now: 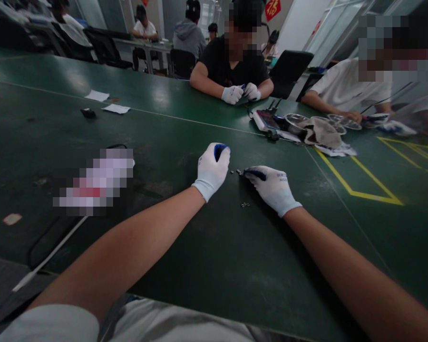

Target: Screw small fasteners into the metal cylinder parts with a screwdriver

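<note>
My left hand (214, 166), in a white glove with a blue palm, is held over the green table with its fingers curled toward the thumb. Whatever it may hold is hidden. To its right, my right hand (269, 185), gloved the same way, reaches in low with its fingers pressed together. Its fingertips are at a few small metal rings or nuts (238, 171); whether one is between them I cannot make out. A single small metal ring (231, 172) lies between the hands. Nearer to me is another small group of metal rings (245, 204).
A blurred-out pale object (96, 183) with a cable lies left on the green table (185, 266). White papers (116, 109) and a small black item (88, 113) lie beyond. Metal bowls (316, 124) and a cloth (323, 133) stand back right, by yellow tape (374, 195). Co-workers sit opposite.
</note>
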A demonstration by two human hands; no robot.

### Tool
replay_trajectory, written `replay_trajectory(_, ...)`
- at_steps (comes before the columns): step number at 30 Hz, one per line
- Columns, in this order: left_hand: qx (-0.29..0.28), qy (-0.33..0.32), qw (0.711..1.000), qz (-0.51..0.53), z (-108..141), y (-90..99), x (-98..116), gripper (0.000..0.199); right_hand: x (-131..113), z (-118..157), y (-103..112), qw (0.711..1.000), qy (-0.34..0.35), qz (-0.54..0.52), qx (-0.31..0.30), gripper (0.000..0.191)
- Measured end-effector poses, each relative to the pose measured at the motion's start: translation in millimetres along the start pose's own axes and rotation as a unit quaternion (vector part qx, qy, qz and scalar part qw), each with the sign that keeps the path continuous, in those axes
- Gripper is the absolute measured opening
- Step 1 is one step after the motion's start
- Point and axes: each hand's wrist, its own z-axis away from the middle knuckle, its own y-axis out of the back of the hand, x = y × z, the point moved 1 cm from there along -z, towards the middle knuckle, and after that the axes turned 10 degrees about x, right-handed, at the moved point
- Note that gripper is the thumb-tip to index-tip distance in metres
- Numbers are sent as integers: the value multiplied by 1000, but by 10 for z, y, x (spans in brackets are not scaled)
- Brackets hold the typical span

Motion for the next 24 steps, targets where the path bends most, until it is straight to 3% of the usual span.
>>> replay_trajectory(13,-3,-8,1000,-4,-2,6,-8,12,11,-10,-53,1000,4,-21,-5,21)
replay_trajectory(24,1,-11,1000,-2,-1,-4,-12,11,-104,-56,36,993,99,55,-39,19)
